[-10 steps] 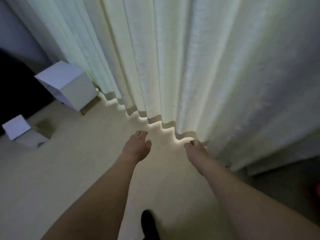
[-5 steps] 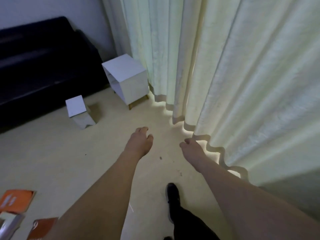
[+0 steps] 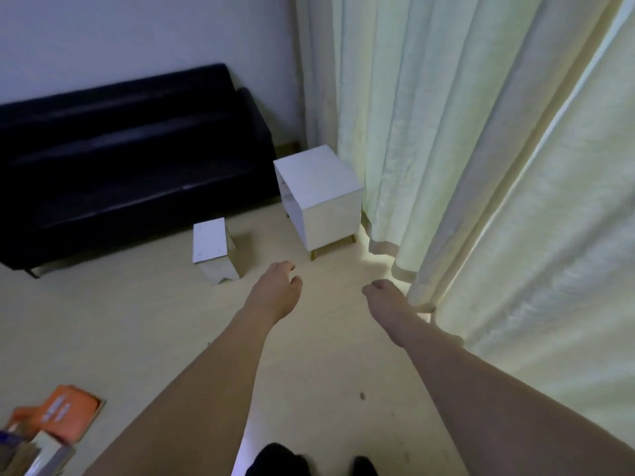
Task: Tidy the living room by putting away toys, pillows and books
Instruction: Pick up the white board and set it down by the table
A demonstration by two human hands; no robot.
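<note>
Both my arms reach forward over the pale floor point(image 3: 120, 321). My left hand point(image 3: 276, 288) hangs with loosely curled fingers and holds nothing. My right hand point(image 3: 386, 298) is also empty, fingers loosely curled, close to the hem of the cream curtain point(image 3: 481, 166). At the lower left corner lie orange books point(image 3: 65, 415) on the floor, with a few more books point(image 3: 31, 451) piled beside them, cut off by the frame edge. No toys or pillows are in view.
A black sofa point(image 3: 130, 159) stands against the wall at the left. A white cube side table point(image 3: 321, 195) sits by the curtain, and a small white stool point(image 3: 213, 249) stands in front of the sofa. My dark shoes point(image 3: 281, 460) show at the bottom.
The view has swung left, away from the curtain. The sofa, the side table and the books have come into sight. Both hands stay empty and hold the same pose.
</note>
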